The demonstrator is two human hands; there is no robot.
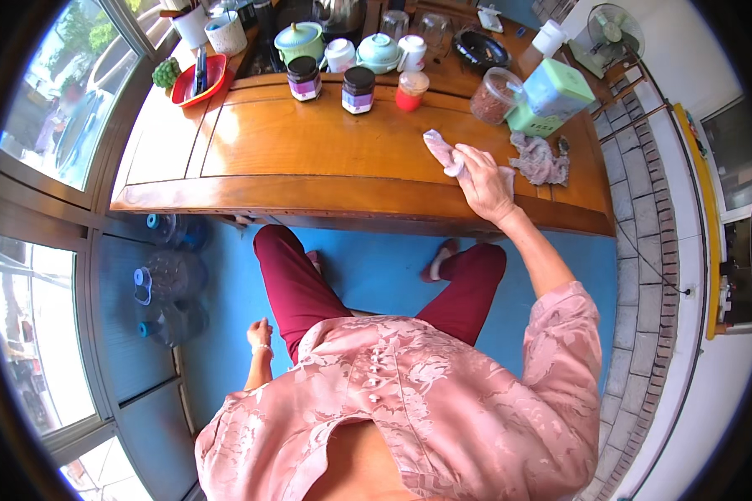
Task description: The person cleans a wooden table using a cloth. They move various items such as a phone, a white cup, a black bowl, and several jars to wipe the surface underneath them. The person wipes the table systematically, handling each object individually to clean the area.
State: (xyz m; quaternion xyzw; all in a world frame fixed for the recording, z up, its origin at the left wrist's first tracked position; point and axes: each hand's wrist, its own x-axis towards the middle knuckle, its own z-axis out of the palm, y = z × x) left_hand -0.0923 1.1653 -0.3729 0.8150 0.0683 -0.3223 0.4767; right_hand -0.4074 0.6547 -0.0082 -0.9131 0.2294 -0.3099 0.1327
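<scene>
My right hand (481, 183) presses a pale pink cloth (438, 149) onto the wooden table (326, 147), near its front edge on the right. One end of the cloth sticks out past my fingers to the left. Just right of that hand lies a crumpled greyish-pink rag (541, 160). My left hand (260, 334), with a bracelet at its wrist, hangs beside my left thigh, away from the table. Its fingers look curled, but whether they are fully closed is unclear.
Two dark-lidded jars (358, 91), a red-based container (412, 91), a clear tub (493, 95) and a green-blue tin (548, 98) stand along the table. Behind them are lidded cups (378, 52). A red tray (199, 81) sits left. Large water bottles (170, 275) stand on the floor.
</scene>
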